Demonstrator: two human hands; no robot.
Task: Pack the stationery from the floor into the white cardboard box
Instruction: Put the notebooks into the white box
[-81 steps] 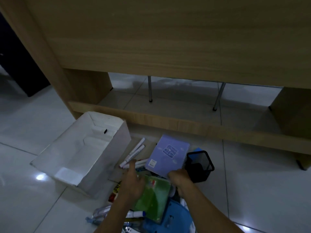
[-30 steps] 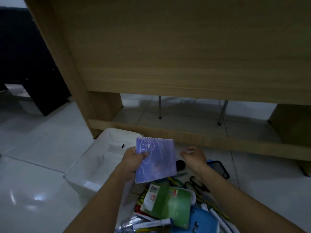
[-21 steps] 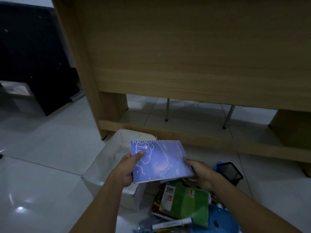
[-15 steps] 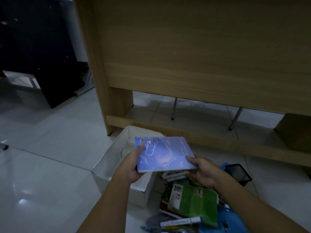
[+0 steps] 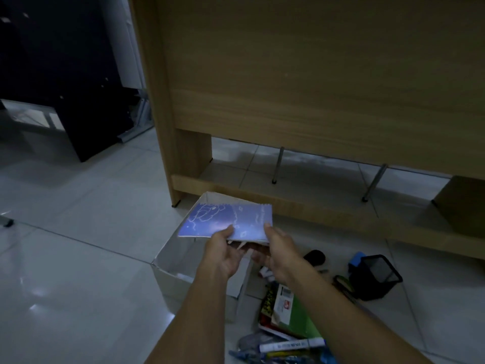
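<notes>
Both the left hand (image 5: 223, 254) and right hand (image 5: 282, 252) are pinching the purple notebook (image 5: 228, 223) flat above the white cardboard box (image 5: 170, 258), which is sitting against the wooden desk (image 5: 315, 101), while a black mesh pen holder (image 5: 378, 275), green notebook (image 5: 299, 315) and white marker (image 5: 291, 345) are lying on the floor beside the box's right wall.

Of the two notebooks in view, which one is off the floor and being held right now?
The purple spiral notebook: both hands, left hand and right hand, hold it above the white cardboard box. The green notebook lies in the floor pile.
</notes>
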